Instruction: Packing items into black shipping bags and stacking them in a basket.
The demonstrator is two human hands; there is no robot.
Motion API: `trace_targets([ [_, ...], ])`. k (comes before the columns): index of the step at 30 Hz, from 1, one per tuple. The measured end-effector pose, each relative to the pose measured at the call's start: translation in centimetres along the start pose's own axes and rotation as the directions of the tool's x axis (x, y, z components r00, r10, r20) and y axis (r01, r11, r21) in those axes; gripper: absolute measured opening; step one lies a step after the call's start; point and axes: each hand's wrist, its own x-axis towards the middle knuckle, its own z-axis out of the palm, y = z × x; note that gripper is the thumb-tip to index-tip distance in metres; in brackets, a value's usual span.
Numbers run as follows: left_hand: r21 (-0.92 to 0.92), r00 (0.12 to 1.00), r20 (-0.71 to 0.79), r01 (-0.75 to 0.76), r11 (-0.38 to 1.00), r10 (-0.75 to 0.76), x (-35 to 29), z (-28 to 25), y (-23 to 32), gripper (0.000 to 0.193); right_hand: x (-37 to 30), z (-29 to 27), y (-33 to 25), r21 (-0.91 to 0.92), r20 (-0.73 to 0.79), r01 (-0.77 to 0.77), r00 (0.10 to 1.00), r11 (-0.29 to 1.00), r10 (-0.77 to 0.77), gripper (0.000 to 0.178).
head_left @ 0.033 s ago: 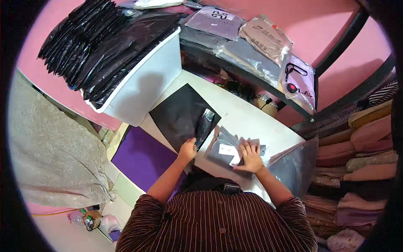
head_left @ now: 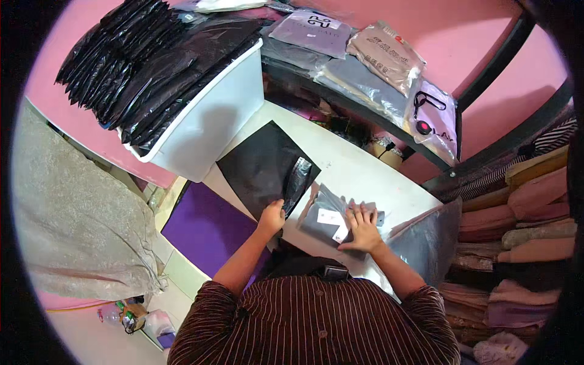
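A black plastic mailing bag (head_left: 252,161) lies flat on the white table, with a shiny rolled or folded strip along its right edge. My left hand (head_left: 274,215) is closed on the near right corner of that bag. Just to the right lies a grey folded garment in clear plastic (head_left: 312,220), with a white label (head_left: 330,217) on it. My right hand (head_left: 363,229) rests on this package, fingers spread, pressing down on its right part. Part of the package is hidden under the palm.
A white bin (head_left: 210,118) full of black plastic bags (head_left: 131,67) stands at the back left. Bagged garments (head_left: 310,33) lie on a dark shelf behind. A purple sheet (head_left: 207,225) is left of me, a grey bagged item (head_left: 429,240) right, folded cloth stacks (head_left: 526,243) far right.
My right hand has shifted very slightly, and the plastic around the grey garment looks a little flatter. My left hand and the black bag stay in place.
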Motion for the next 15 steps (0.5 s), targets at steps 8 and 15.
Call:
trace_targets([
  [8, -0.035, 0.997, 0.009, 0.078, 0.996, -0.077, -0.4, -0.2, 0.9, 0.035, 0.3, 1.5, 0.4, 0.067, 0.186, -0.118, 0.977, 0.991, 0.104, 0.123],
  [15, -0.207, 0.991, -0.027, 0.124, 0.971, -0.132, 0.0, -1.4, 2.7, 0.019, 2.0, 1.4, 3.1, 0.415, -0.081, -0.186, 0.967, 0.891, 0.24, 0.09],
])
